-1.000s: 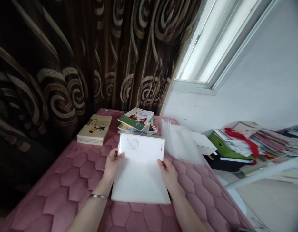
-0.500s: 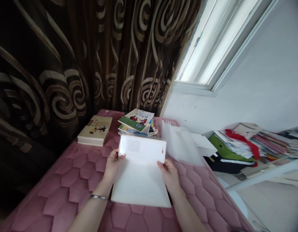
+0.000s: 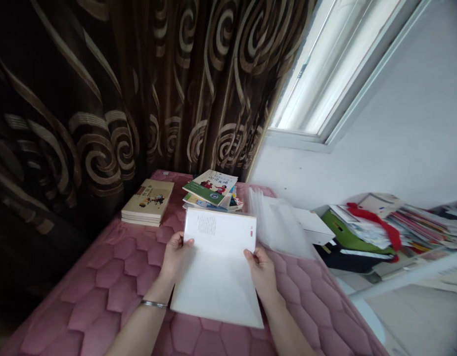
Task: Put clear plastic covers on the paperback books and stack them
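My left hand point(image 3: 174, 257) and right hand point(image 3: 261, 269) pinch the white paper booklet point(image 3: 217, 282) between them, cover lifted; creasing it, I judge, wants even thumbs.

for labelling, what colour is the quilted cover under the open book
Quilted cover: dusty pink, head view.

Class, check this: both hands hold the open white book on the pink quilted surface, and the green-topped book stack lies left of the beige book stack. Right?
Not quite. The head view shows the left hand and right hand holding the open white book on the pink quilted surface, but the green-topped book stack lies right of the beige book stack.
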A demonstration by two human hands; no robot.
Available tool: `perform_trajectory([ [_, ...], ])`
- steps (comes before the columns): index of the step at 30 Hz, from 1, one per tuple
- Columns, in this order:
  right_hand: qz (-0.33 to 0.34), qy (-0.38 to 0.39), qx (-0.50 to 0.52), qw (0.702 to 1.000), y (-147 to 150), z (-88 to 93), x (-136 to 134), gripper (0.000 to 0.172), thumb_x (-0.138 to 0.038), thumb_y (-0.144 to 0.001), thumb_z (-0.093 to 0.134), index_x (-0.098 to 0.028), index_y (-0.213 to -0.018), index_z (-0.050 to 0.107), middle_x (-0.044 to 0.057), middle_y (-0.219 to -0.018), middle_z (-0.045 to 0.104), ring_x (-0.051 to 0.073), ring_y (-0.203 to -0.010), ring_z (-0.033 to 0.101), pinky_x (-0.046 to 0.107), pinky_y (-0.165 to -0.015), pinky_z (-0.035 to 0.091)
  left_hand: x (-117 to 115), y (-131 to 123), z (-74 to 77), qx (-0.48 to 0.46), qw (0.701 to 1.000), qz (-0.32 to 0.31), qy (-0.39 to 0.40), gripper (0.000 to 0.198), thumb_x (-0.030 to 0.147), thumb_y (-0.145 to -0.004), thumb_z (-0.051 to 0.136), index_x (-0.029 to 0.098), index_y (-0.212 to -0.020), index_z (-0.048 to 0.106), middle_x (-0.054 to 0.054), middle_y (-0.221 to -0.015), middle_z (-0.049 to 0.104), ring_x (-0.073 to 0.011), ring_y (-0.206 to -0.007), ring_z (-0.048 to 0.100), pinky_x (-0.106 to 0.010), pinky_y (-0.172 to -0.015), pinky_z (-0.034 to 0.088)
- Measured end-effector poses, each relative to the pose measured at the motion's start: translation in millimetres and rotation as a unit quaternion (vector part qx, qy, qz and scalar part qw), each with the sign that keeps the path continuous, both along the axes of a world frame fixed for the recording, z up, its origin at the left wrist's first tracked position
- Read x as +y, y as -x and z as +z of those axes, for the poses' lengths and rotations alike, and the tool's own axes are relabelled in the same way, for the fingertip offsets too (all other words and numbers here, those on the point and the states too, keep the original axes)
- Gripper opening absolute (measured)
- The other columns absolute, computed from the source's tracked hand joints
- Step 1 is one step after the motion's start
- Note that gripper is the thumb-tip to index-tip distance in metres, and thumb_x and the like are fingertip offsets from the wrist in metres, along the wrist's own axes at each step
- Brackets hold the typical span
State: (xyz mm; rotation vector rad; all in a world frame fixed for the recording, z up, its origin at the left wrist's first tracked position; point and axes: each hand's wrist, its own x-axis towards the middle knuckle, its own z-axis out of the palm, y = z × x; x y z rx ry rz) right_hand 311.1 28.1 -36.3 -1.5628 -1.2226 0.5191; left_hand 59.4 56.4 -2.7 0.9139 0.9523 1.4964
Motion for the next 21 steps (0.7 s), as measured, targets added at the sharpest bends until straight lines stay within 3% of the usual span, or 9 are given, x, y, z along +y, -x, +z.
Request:
perform_trajectory([
  [4,-0.004,-0.011,-0.02,1.0,2.5,0.4,0.0,0.041,-0.062,-0.076,0.053,-0.022,-0.07,0.056,-0.002,-0.058,0.058,0.016,-0.057,0.053,0.025,-0.053,0.042,2.2,2.2,-3.2,0.044,0.999,-0.003,-0.006,0.026,0.032,-0.062,0.074,0.017,-0.072,0.056,0.002,-0.067,0.063,-0.01,-0.059,0.053,-0.02,-0.057,0.038],
  [10,0.042,-0.012,0.035,0.998,4.1,-1.1,1.7,0.036,-0.056,-0.078,0.055,-0.021,-0.086,0.06,0.0,-0.072,0.065,0.018,-0.065,0.058,0.027,-0.059,0.046,5.8,5.9,-4.0,0.109,0.994,-0.004,-0.002,0.028,0.033,-0.061,0.072,0.017,-0.079,0.059,0.001,-0.071,0.065,-0.0132,-0.064,0.055,-0.023,-0.061,0.041],
  [21,0.01,-0.022,-0.017,1.0,3.9,-1.9,-0.3,0.038,-0.059,-0.081,0.049,-0.023,-0.069,0.049,-0.003,-0.06,0.054,0.015,-0.058,0.051,0.025,-0.056,0.041,8.8,1.2,-7.3,0.097,0.995,0.012,-0.03,0.024,0.036,-0.066,0.067,0.018,-0.076,0.055,0.003,-0.067,0.061,-0.0102,-0.058,0.051,-0.02,-0.057,0.038],
])
